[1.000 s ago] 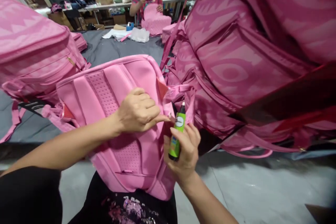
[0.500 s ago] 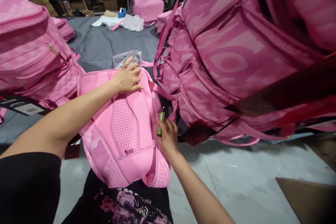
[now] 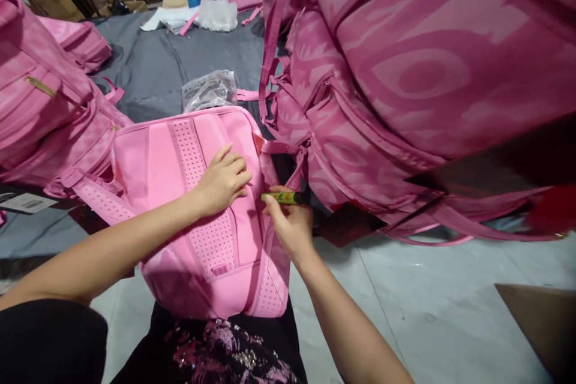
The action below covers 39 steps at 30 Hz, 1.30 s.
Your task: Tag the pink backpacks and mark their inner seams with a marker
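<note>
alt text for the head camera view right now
Left hand rests on the back panel of a pink backpack, while the right hand holds a green lighter-like tube at its side; more pink backpacks flank it.

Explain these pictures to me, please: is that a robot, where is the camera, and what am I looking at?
There is no robot here, just a person's two bare hands. Every picture comes from one camera worn on that person's head, looking forward and down. The left hand rests on the back of a pink backpack, which sits partly over the lap. The right hand holds a slim green tube beside it. On the grey-covered table lie a clear plastic packet and more pink bags.
</note>
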### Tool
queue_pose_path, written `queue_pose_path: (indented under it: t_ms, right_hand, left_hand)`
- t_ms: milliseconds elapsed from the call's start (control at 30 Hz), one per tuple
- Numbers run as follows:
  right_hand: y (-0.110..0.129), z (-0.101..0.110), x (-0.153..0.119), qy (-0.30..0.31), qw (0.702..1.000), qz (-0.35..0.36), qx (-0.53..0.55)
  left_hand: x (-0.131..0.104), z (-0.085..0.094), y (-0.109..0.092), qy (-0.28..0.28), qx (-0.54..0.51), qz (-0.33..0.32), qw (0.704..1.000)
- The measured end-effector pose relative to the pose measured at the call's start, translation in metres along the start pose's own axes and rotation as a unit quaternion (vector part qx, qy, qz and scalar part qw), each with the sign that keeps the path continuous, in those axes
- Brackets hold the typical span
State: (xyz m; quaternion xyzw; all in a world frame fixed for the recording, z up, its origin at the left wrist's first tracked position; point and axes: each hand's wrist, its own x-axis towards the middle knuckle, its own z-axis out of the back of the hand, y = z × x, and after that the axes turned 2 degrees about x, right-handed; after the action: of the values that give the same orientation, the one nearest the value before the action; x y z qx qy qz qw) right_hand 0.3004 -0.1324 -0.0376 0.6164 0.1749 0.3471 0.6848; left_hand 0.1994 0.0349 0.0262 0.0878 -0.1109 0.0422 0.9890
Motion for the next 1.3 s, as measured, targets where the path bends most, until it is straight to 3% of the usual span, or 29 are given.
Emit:
queue_pose_path:
  t_ms: [100, 233, 533, 733, 900, 1033, 1300]
  right_hand:
    - [-0.005, -0.005, 0.005, -0.003, 1.000, -0.014, -0.009]
    - [-0.001, -0.009, 0.010, -0.065, 0.995, -0.063, 0.048]
    - [0.008, -0.020, 0.016, -0.043, 0.999, 0.008, -0.028]
    - [0.010, -0.016, 0.018, -0.042, 0.995, 0.043, -0.082]
    - [0.012, -0.019, 0.021, -0.013, 0.998, 0.022, -0.053]
    - [0.015, -0.019, 0.023, -0.034, 0.994, 0.025, -0.096]
    - [0.016, -0.018, 0.025, -0.018, 0.995, 0.016, -0.100]
  left_hand:
    - [-0.010, -0.003, -0.006, -0.046, -0.012, 0.009, 0.999]
    - [-0.015, -0.005, -0.008, -0.075, -0.017, -0.006, 0.997]
    - [-0.020, -0.018, -0.010, -0.148, 0.004, -0.001, 0.989]
    - [-0.021, -0.022, -0.011, -0.151, 0.016, -0.001, 0.988]
    - [-0.022, -0.023, -0.010, -0.167, 0.029, -0.004, 0.985]
    - [-0.022, -0.023, -0.010, -0.165, 0.038, -0.003, 0.985]
    - [-0.021, -0.022, -0.011, -0.173, 0.046, 0.002, 0.984]
